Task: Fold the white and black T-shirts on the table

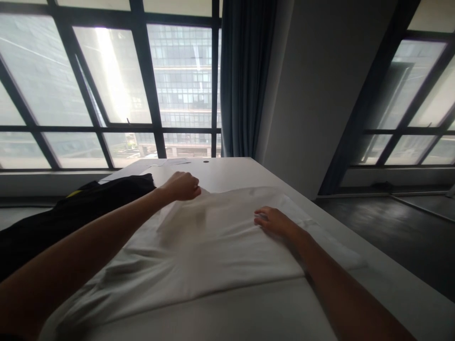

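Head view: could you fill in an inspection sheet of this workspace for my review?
Surface: white table, partly covered
Job's things: white cloth, spread out, wrinkled
Clutter: black fabric at left; apparently paper at the far end
Hands: left hand curled at the cloth's far edge, grip unclear; right hand open over the cloth, contact unclear
Cables: nothing seen
Surroundings: windows, curtain, dark floor

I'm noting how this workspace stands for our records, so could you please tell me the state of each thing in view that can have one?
Left hand, fingers curled closed, seemingly pinching the white cloth
White cloth, spread out but wrinkled, partly lifted near that hand
Right hand, open, fingers slightly bent; contact unclear
Black fabric, loosely heaped
Blue curtain, gathered in folds
Hinged window pane, ajar
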A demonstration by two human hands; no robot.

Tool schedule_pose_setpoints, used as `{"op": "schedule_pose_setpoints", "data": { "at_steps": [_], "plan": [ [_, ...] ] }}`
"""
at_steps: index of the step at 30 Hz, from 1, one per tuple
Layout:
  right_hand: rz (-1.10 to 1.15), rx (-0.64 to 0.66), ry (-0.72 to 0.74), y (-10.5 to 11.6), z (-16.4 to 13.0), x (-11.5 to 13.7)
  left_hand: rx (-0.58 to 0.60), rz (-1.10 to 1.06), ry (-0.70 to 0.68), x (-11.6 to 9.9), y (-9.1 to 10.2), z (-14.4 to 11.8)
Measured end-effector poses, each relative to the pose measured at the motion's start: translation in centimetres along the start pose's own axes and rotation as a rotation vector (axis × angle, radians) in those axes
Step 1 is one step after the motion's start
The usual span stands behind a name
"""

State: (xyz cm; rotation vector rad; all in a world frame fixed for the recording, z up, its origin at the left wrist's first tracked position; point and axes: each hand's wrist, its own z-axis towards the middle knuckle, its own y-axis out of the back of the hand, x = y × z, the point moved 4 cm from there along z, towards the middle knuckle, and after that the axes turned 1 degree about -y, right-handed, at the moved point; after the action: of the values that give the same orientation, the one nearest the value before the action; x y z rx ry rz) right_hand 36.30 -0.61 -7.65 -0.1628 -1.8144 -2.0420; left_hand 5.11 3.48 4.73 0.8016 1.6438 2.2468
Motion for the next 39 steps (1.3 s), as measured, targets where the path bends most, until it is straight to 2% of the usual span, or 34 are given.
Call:
{"op": "schedule_pose_setpoints", "data": {
  "at_steps": [3, 5, 6, 8, 12, 15, 18, 21, 25, 27, 29, 32, 35, 39],
  "plan": [
    [0.012, -0.002, -0.058, 0.0, 0.1, -1.1, 0.04, -0.179, -0.15, -4.7, 1.4, -4.9],
    [0.014, 0.0, -0.099, 0.0, 0.1, -1.8, 0.106, -0.345, -0.196, -5.7, 0.7, -7.4],
    [0.015, 0.002, -0.113, 0.0, 0.1, -2.1, 0.129, -0.396, -0.18, -5.3, -0.1, -8.4],
    [0.018, 0.003, -0.127, 0.1, 0.1, -2.4, 0.138, -0.394, -0.06, -2.9, -2.2, -10.0],
    [0.027, 0.0, -0.117, 0.3, 0.2, -2.2, 0.158, -0.263, 0.329, 3.8, -7.0, -13.1],
    [0.031, 0.017, -0.081, 0.3, 0.2, -1.0, 0.198, -0.401, 0.447, 5.9, -9.8, -14.8],
    [0.038, 0.027, 0.033, 0.4, -0.3, 1.6, 0.134, -0.595, 0.457, 5.6, -11.4, -15.1],
    [0.088, 0.111, 0.192, 0.1, -1.0, 5.4, 0.004, -0.78, 0.463, 4.9, -12.0, -14.6],
    [0.156, 0.204, 0.339, -1.4, -2.1, 10.7, -0.251, -1.182, 0.541, 5.8, -11.0, -14.1],
    [0.134, 0.183, 0.395, -2.3, -2.6, 12.9, -0.347, -1.405, 0.588, 6.7, -10.0, -13.8],
    [0.103, 0.131, 0.436, -3.0, -3.1, 14.6, -0.392, -1.495, 0.645, 7.9, -9.0, -13.5],
    [0.075, 0.063, 0.487, -3.7, -3.7, 16.3, -0.417, -1.474, 0.718, 9.7, -7.7, -12.9],
    [0.055, 0.047, 0.49, -4.1, -4.0, 17.1, -0.389, -1.493, 0.744, 10.7, -7.6, -12.7],
    [0.072, 0.048, 0.504, -4.6, -4.0, 17.2, -0.104, -1.536, 0.72, 9.7, -9.8, -13.9]
  ]
}}
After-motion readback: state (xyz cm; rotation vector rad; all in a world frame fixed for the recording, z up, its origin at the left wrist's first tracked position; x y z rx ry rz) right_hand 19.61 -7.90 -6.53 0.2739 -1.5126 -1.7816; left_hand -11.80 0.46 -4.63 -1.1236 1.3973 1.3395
